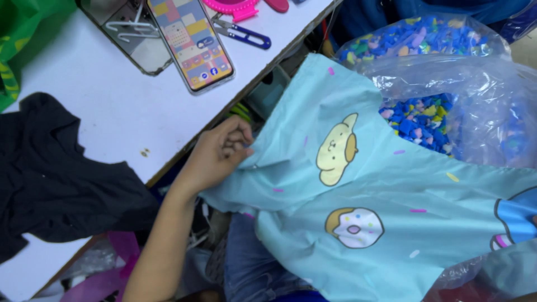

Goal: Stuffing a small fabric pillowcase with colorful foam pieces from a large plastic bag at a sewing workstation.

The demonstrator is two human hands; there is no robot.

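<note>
My left hand [221, 154] is clenched on the near-left edge of the light blue printed fabric cover [358, 190], which lies across my lap beside the white counter [112, 106] and the clear bag of foam bits [425, 112], and I judge a firm pinch keeps that edge taut.

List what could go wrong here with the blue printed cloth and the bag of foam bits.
1. The left hand pinches only one edge of the light blue cartoon-print cloth; it may slip free.
2. The cloth drapes against the clear plastic bag of blue foam bits; tugging might tip it and spill pieces.
</note>
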